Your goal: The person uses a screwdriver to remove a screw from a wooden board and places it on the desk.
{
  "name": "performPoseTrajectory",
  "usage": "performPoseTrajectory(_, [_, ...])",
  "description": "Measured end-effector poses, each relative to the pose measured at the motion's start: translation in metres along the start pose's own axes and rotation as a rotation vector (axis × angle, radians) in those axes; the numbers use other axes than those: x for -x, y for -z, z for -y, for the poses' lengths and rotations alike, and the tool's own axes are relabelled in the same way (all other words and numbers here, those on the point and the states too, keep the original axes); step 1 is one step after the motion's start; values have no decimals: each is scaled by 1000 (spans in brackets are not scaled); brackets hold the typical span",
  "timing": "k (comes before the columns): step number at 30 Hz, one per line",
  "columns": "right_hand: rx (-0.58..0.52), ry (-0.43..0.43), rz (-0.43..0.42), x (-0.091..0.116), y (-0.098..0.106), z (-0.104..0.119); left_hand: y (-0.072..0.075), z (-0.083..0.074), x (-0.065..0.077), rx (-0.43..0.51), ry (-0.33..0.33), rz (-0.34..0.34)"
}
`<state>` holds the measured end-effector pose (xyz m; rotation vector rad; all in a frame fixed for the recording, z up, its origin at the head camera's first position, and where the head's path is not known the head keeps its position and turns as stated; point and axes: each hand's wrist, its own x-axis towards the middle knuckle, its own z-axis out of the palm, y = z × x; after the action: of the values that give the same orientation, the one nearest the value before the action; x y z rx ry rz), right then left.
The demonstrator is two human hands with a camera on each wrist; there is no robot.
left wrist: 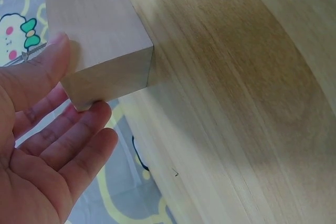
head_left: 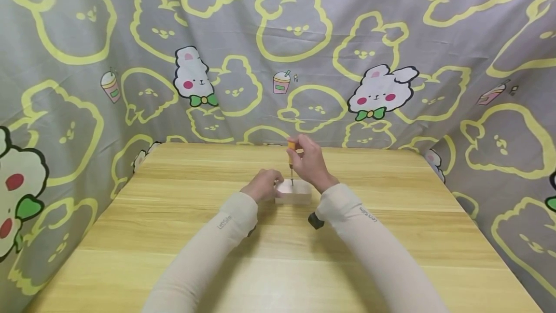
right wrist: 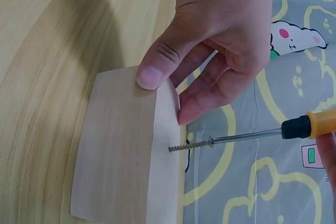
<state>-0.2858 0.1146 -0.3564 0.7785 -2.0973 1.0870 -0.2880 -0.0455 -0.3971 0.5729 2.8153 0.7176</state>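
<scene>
Wooden block: is lying on the bench, just below and slightly right of the centre of the head view, its pale front face turning toward the lower edge of the frame.

Screw: is standing in line with the driver, its tip meeting the narrow upper face of the wood; in the right wrist view much of its thread is showing outside the block.

Screwdriver: is standing nearly upright above the block, its metal shaft reaching down to the screw head; a black collar is joining shaft and orange handle.

Right hand: is holding the tool at the centre of the head view, its grip clamping the orange handle.

Left hand: is steadying the block's left end, its grip clamping the wood, with the thumb pressing the near face and fingertips bearing on the farther side.

Sleeves: are extending from the lower edge, pale, bearing dark lettering near the cuffs.

Dark object: is sitting beside the right cuff, its nature remaining unclear.

Cloth: is hanging across the upper frame and both sides, showing yellow outlines and white rabbit figures.
</scene>
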Motion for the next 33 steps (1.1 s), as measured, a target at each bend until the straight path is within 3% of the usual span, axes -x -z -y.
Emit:
performPoseTrajectory(11, [-51, 11, -51, 2, 0, 0, 1, -1, 2, -4, -18, -10])
performPoseTrajectory(22, [-48, -31, -17, 3, 5, -1, 1, -2, 2, 6, -13, -14])
performPoseTrajectory(33, [-14, 30, -31, 5, 2, -8, 0, -1, 1, 5, -8, -14])
